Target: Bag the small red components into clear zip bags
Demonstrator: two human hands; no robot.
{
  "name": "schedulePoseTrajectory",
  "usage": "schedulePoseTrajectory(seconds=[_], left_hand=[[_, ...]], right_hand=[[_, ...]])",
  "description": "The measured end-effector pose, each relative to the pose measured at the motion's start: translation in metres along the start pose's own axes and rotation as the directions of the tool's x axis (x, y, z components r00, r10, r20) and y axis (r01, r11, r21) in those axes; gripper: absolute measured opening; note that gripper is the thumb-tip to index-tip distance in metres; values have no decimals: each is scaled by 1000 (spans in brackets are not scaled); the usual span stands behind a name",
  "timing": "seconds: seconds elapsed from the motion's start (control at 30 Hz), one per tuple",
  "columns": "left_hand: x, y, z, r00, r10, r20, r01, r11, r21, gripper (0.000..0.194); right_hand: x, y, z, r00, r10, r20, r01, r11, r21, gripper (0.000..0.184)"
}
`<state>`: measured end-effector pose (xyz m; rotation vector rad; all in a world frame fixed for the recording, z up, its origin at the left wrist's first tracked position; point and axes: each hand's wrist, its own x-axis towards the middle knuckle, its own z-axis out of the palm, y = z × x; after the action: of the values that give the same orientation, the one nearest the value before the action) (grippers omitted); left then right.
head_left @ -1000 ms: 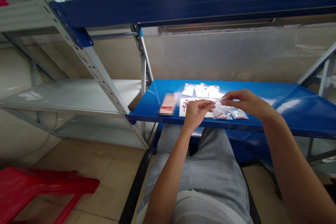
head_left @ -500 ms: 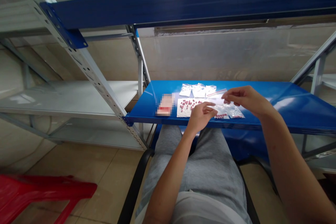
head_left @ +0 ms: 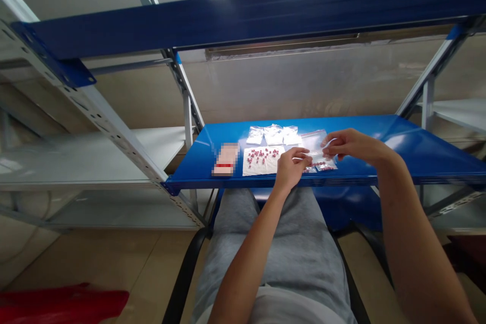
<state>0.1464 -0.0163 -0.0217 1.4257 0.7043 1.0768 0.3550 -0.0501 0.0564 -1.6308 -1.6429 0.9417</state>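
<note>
A clear zip bag (head_left: 313, 139) lies between my two hands, its upper part showing above the fingers. My left hand (head_left: 292, 166) is closed on its left side, with thumb and fingertips together. At the opposite side, my right hand (head_left: 348, 146) pinches the bag between thumb and fingers. Just below the fingers, small clear bags with red beads (head_left: 327, 166) lie near the table's front edge, partly covered. To the left of my left hand, a white cloth or paper sheet (head_left: 247, 169) bears several loose red beads (head_left: 261, 154).
Several small bags with white contents (head_left: 273, 134) lie in a row behind the sheet. A blurred-out flat item (head_left: 226, 159) lies left of it on the blue shelf (head_left: 379, 134). A blue beam (head_left: 243, 15) crosses overhead. Something red (head_left: 64, 304) stands on the floor, lower left.
My hands have drawn closer together, and the right hand has brought the zip bag down lower, towards the left fingers. The camera view has turned slightly to the right.
</note>
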Motion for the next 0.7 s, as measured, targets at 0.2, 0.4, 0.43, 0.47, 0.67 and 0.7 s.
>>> schedulePoseTrajectory(seconds=[0.2,0.4,0.43,0.47,0.67,0.7], left_hand=[[41,-16,47,996,-76,37,67,975,211,12],[65,-31,83,995,-98,-3,82,809,582,40],[66,-33,88,995,-97,-8,81,773,629,47],[67,-34,91,995,-99,-1,74,738,671,52],[65,-36,103,993,-85,84,-19,584,812,64],[64,-37,103,993,-76,92,-31,579,815,67]], right_hand=[[4,45,-34,982,135,-132,-141,989,-44,38],[27,101,-46,917,304,-257,-321,947,-25,25],[30,106,-45,901,334,-277,-354,935,-26,23],[34,111,-42,886,358,-295,-383,923,-30,22],[44,123,-29,833,389,-393,-482,859,-172,14],[44,124,-28,824,380,-420,-502,834,-229,13]])
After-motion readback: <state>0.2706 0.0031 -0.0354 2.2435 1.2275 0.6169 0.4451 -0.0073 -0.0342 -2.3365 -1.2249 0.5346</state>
